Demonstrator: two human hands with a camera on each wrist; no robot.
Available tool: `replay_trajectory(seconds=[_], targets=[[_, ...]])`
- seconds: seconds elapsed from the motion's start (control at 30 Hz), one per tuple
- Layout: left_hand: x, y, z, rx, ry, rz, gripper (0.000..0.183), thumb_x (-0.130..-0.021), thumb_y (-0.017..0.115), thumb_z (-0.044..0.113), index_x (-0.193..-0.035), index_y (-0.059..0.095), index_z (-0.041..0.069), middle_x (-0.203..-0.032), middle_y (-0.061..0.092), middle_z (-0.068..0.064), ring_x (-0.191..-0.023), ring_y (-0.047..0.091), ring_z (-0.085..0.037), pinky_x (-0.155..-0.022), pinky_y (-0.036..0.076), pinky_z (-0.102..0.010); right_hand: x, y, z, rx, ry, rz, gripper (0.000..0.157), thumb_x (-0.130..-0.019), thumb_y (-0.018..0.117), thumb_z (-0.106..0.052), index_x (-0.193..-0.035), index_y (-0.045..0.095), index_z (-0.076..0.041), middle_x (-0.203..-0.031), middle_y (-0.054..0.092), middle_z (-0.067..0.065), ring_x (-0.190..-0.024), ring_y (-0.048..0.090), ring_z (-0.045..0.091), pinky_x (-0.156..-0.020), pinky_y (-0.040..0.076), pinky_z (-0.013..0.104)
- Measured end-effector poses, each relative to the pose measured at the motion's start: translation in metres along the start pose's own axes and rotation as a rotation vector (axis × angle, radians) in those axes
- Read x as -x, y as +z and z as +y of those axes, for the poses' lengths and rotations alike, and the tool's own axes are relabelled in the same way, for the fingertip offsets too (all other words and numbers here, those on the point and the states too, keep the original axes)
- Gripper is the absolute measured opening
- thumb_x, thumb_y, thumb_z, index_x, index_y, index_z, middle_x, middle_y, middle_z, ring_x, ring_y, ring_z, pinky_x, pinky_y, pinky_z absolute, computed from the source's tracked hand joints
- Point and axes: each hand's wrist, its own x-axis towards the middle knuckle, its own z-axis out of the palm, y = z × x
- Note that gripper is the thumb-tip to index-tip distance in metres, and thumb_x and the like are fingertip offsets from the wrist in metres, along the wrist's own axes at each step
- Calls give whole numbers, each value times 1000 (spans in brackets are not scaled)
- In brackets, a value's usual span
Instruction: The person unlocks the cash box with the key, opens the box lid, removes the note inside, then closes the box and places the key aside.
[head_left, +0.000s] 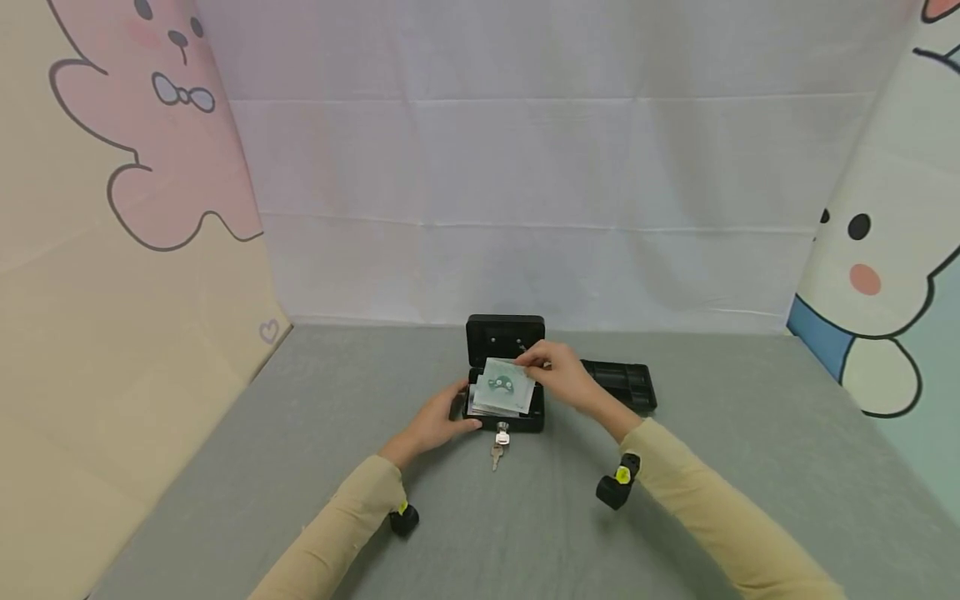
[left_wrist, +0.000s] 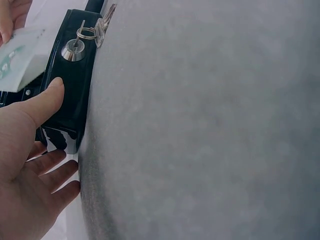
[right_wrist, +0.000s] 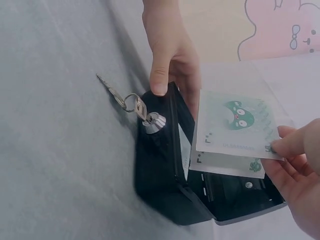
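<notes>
A small black cash box (head_left: 504, 423) stands with its lid (head_left: 505, 340) raised. Keys (right_wrist: 134, 104) on a ring hang from the lock on its front. Pale green paper notes (head_left: 504, 385) printed with a cartoon face are at the box's opening. My right hand (head_left: 562, 377) pinches the top note (right_wrist: 235, 122) by its edge between thumb and fingers; a second note (right_wrist: 230, 164) shows just beneath it. At the box's left front corner, my left hand (head_left: 437, 421) holds the box, thumb (left_wrist: 50, 97) on the front and fingers along the side. More paper shows inside the box.
A black compartment tray (head_left: 622, 385) lies on the grey tabletop (head_left: 720, 467), right of the box and partly behind my right forearm. White cloth (head_left: 525, 167) hangs behind the table, with cartoon-printed panels on both sides. Each wrist wears a small black camera.
</notes>
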Motion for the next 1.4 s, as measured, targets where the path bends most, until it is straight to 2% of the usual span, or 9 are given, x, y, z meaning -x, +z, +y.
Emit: replay_trajectory(seconds=[0.2, 0.5, 0.7, 0.93, 1.07, 1.17, 1.3, 1.4], targets=[[0, 0, -1, -12, -1, 0, 76, -81, 69, 28, -138, 31, -5, -137, 39, -21, -126, 37, -33, -102, 33, -45, 13, -18, -1, -16, 9, -18, 19, -86, 56, 2, -100, 68, -3, -92, 60, 8, -86, 58, 22, -71, 51, 31], [2, 1, -2, -8, 5, 8, 75, -81, 69, 28, -137, 31, -5, -137, 39, -20, -126, 37, -32, -102, 33, -45, 40, -46, 6, -58, 29, -40, 18, -85, 57, 4, -99, 68, 1, -91, 59, 11, -82, 60, 23, -65, 52, 31], [2, 1, -3, -3, 8, 12, 75, -81, 70, 28, -137, 32, -5, -136, 40, -21, -125, 38, -33, -101, 34, -46, 58, -60, 13, -38, 38, -59, 16, -83, 58, 7, -95, 68, 3, -91, 59, 12, -80, 61, 21, -64, 52, 24], [2, 0, -1, -5, 1, -4, 76, -81, 69, 28, -138, 31, -4, -138, 38, -20, -126, 37, -32, -102, 33, -45, 76, -75, 14, -54, 92, -158, 16, -82, 59, 6, -95, 67, 3, -93, 62, 14, -77, 60, 14, -61, 51, 25], [2, 0, -1, -4, 4, -3, 75, -81, 69, 28, -138, 31, -4, -138, 38, -20, -127, 36, -33, -102, 32, -46, 79, -79, 12, -74, 126, -233, 16, -83, 58, 5, -97, 66, 3, -95, 63, 14, -80, 60, 17, -66, 53, 32], [1, 0, -2, -2, 10, 6, 75, -81, 69, 29, -137, 32, -4, -138, 38, -21, -126, 36, -33, -102, 32, -46, 78, -79, 13, -93, 184, -291, 16, -84, 57, 4, -98, 66, 3, -96, 64, 13, -82, 60, 20, -69, 53, 39], [1, 0, -1, 0, 9, 7, 75, -81, 69, 28, -137, 32, -4, -138, 39, -20, -127, 36, -32, -102, 32, -45, 73, -75, 21, -111, 238, -339, 17, -84, 56, 5, -97, 66, 4, -95, 64, 13, -82, 59, 20, -69, 53, 34], [0, 0, -1, -3, 9, 3, 75, -81, 69, 28, -138, 31, -5, -138, 38, -20, -127, 36, -32, -102, 32, -45, 69, -68, 29, -121, 259, -339, 16, -83, 57, 5, -96, 67, 4, -96, 64, 13, -82, 58, 19, -69, 52, 30]])
